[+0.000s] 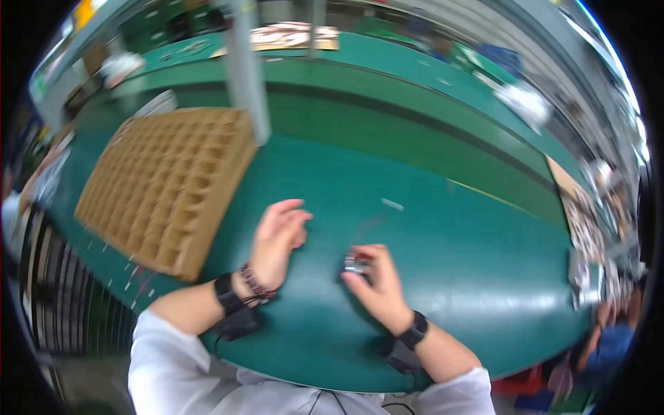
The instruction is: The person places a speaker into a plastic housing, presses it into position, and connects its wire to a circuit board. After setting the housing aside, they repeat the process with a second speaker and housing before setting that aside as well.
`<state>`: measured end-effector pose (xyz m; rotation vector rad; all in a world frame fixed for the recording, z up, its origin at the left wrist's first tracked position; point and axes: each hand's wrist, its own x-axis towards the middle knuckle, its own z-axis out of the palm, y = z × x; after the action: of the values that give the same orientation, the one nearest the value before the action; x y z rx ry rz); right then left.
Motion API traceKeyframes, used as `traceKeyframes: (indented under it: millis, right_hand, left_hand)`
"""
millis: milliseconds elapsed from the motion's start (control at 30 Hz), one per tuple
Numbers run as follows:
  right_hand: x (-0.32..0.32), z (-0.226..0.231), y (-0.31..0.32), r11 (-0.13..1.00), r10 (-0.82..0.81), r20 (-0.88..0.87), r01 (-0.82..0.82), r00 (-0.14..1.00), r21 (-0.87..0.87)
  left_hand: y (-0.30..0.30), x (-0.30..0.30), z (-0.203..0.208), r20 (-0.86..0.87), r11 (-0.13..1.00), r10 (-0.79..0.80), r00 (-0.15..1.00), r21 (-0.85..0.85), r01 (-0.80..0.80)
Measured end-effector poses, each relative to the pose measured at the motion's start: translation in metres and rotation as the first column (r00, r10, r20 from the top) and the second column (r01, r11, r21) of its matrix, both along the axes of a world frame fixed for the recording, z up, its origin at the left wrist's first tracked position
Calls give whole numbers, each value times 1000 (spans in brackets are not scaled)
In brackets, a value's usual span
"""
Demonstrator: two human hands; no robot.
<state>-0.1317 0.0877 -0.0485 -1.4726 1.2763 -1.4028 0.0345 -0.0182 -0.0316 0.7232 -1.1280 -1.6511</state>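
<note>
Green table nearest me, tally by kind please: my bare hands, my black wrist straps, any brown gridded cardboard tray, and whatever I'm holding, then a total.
Bare hands: 2 (left hand, right hand)
Black wrist straps: 2 (left strap, right strap)
Brown gridded cardboard tray: 1
Small shiny silvery piece in the right hand: 1
Total: 6

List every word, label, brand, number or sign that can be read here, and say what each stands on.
None: no text is readable in this view.
Small metallic part in the right hand: too small and blurred to tell whether it is marked.
Brown divided tray: no lettering can be made out.
Small pale strip on the green tabletop: too small to read, if marked at all.
</note>
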Motion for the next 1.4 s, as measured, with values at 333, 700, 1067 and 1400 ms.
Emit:
traceKeyframes:
  millis: [333, 700, 1067, 1400]
  right_hand:
    - [1, 0, 1, 1000, -10, -48, 9, 999, -25]
    - [-3, 5, 4, 999, -18, 176, 10, 984, 44]
    - [-6, 4, 4, 995, 68, 160, -77, 985, 55]
    - [-6, 9, 4, 989, 137, 84, -141, 987, 52]
  left_hand:
    - [10, 3, -9, 412, 805, -324, 852, -353, 477]
    - [17, -1, 2, 550, 684, -288, 784, -454, 570]
    - [20, 2, 1, 558, 661, -213, 802, -522, 539]
    - [19, 2, 1, 502, 678, -167, 849, -567, 468]
